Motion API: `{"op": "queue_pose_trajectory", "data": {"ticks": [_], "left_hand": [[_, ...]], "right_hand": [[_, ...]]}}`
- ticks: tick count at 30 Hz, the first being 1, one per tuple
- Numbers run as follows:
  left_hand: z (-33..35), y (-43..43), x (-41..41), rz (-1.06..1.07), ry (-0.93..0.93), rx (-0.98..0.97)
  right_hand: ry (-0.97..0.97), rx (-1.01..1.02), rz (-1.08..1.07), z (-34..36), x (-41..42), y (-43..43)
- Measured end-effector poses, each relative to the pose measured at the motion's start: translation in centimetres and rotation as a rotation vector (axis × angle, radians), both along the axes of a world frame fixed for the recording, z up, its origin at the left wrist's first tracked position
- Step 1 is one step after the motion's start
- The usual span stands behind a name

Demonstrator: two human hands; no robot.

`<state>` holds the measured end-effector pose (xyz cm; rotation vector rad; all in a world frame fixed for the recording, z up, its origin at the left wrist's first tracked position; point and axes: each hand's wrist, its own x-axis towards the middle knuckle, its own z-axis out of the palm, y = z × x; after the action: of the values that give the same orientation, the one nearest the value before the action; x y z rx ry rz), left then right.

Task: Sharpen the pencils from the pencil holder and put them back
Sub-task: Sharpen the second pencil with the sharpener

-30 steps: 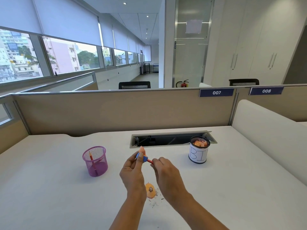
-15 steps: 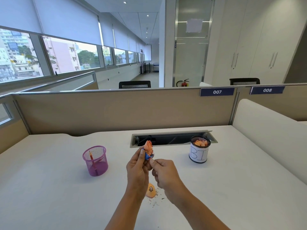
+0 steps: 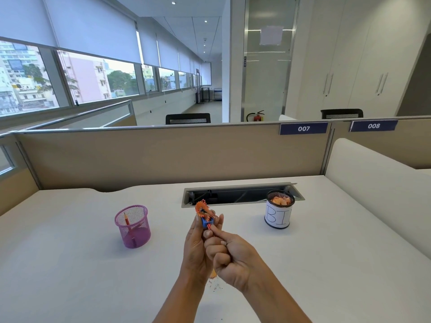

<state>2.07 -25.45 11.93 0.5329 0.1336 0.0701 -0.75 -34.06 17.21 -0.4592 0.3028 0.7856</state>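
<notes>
Wide white desk [image 3: 70,264] in front, and both hands are raised together above its middle. The left hand [image 3: 197,248] pinches a small blue plastic sharpener [image 3: 207,222] between thumb and fingers, while the right hand [image 3: 231,255] is curled tight round a red pencil [image 3: 211,227], of which only a short stretch shows at the sharpener's mouth. This looks like the sharpening step, mid-twist!

Off to the left stands the purple wire-mesh pencil holder [image 3: 133,226], with another red pencil [image 3: 127,221] leaning inside. To the right is a black mesh cup with a white paper label [image 3: 278,214], and it has shavings in it.

A frilly orange shaving curl [image 3: 202,208] stands up out of the sharpener, and a scatter of shavings [image 3: 213,279] lies on the desk under the wrists.

Next call, as I read it: draw the pencil out, check the tip, then carry it left and drop it upright into the purple holder. That curl probably wants tipping into the cup.
</notes>
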Motion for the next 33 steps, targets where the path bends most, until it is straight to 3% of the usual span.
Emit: {"op": "queue_pose_trajectory", "data": {"ticks": [5,12,14,18,23,28,33], "left_hand": [[-0.6,0.3,-0.1,0.012,0.069,0.094],[0.0,1.2,-0.6,0.256,0.094,0.438],[0.4,1.1,-0.7,0.319,0.098,0.518],[0.7,0.8,-0.9,0.411,0.138,0.61],[0.9,0.2,-1.1,0.479,0.219,0.671],[0.8,-0.1,-0.9,0.539,0.298,0.702],[0.7,-0.1,-0.9,0.513,0.261,0.685]], "right_hand": [[-0.004,-0.043,-0.022,-0.7,0.5,0.4],[-0.296,-0.327,0.124,-0.6,1.0,-0.4],[-0.458,-0.539,0.116,-0.6,1.0,-0.3],[-0.978,-1.301,0.043,-1.5,1.4,0.0],[-1.416,-1.795,-0.066,-2.8,1.6,0.3],[-1.65,-1.93,-0.084,-4.3,1.7,0.9],[-1.701,-2.003,-0.127,-5.4,1.6,1.3]]}}
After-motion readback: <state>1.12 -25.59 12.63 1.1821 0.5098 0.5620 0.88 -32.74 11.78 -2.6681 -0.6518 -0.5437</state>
